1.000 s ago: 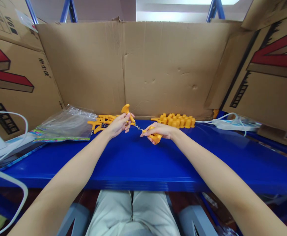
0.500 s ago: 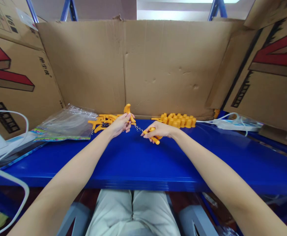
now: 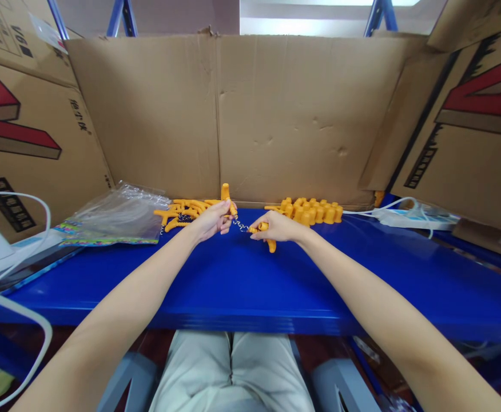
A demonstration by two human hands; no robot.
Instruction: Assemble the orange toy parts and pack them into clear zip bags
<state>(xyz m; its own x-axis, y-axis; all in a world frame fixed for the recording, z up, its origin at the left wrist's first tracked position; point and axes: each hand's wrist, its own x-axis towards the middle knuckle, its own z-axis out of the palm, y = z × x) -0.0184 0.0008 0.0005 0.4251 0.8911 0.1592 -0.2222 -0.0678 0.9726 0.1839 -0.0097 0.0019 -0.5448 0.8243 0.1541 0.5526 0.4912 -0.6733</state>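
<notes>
My left hand [image 3: 214, 220] pinches an orange branched piece [image 3: 226, 193], whose stub points up above the fingers. A short silver chain [image 3: 241, 226] runs from it to a second orange piece [image 3: 271, 246], held between the fingers of my right hand [image 3: 277, 226]. Both hands are over the blue shelf, close together but not touching. Behind my left hand lies a pile of orange branched pieces [image 3: 175, 217] with dark coiled bits. Several orange cup-like pieces [image 3: 314, 212] stand in rows beyond my right hand.
Clear plastic bags [image 3: 117, 214] lie at the left on the blue shelf [image 3: 250, 286]. A cardboard panel [image 3: 293, 120] closes off the back, with cardboard boxes [image 3: 14, 137] at both sides. White cables [image 3: 409, 200] and a power strip are at the right; another cable hangs at the left.
The orange piece in my left hand has turned more upright. The piece in my right hand has rotated, its end now pointing more downward. Both hands keep their hold.
</notes>
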